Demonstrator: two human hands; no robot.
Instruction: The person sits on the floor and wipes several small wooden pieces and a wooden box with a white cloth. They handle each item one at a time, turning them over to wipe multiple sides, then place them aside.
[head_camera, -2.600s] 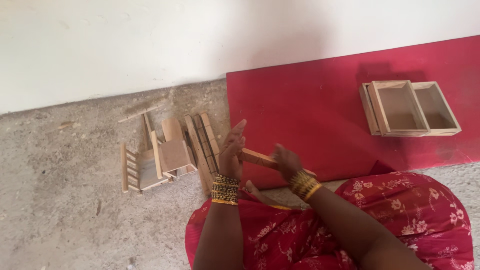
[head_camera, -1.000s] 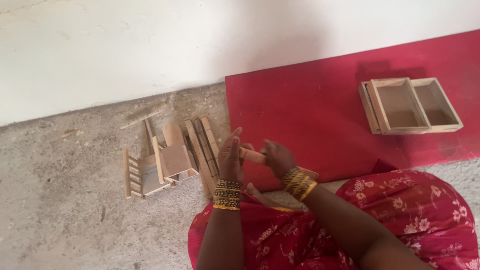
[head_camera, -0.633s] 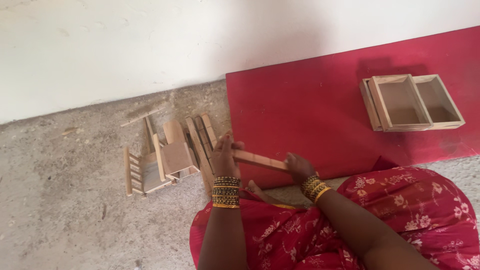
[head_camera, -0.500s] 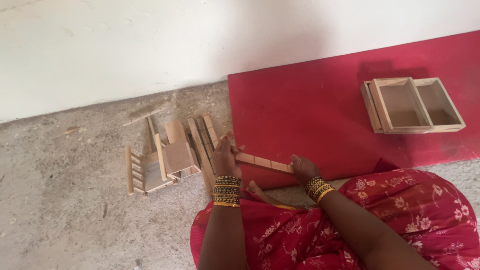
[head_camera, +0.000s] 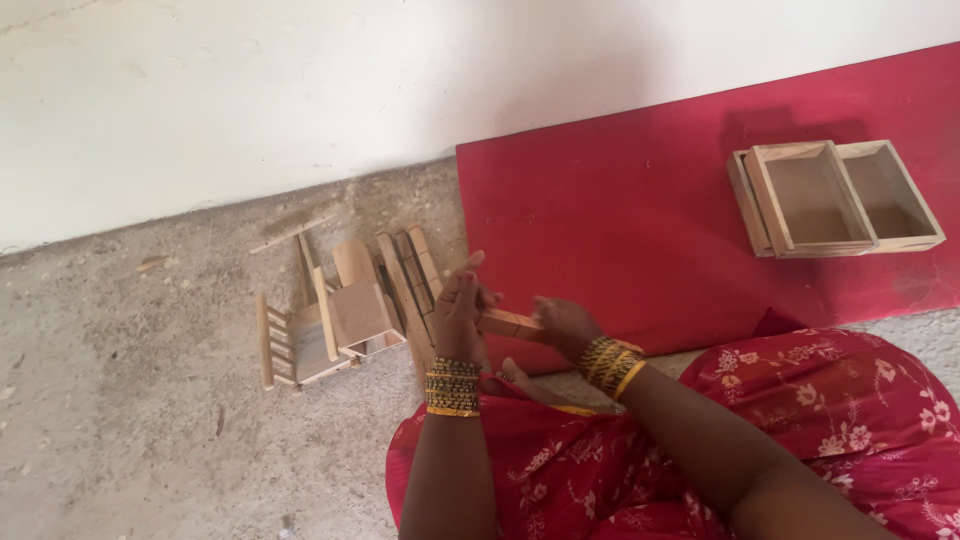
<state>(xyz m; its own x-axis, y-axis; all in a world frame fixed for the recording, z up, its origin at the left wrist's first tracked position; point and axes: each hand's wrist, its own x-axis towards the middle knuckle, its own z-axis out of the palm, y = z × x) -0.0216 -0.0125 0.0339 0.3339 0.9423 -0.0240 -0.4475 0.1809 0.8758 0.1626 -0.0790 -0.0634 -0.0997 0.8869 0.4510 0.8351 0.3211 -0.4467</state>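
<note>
Just below the middle of the frame, a short wooden strip (head_camera: 508, 323) lies level between two hands, over the lower edge of the red mat (head_camera: 640, 210). The left hand (head_camera: 461, 312) stands upright at the strip's left end, fingers nearly straight and pressed against it. The right hand (head_camera: 563, 325) is curled around the strip's right end. Gold bangles (head_camera: 452, 386) circle both wrists. Left of the hands, on the concrete floor (head_camera: 130, 420), rests a pile of wooden slats and small ladder-like frames (head_camera: 340, 305). At the upper right, on the mat, sit two open wooden boxes (head_camera: 835, 197), side by side and touching.
</note>
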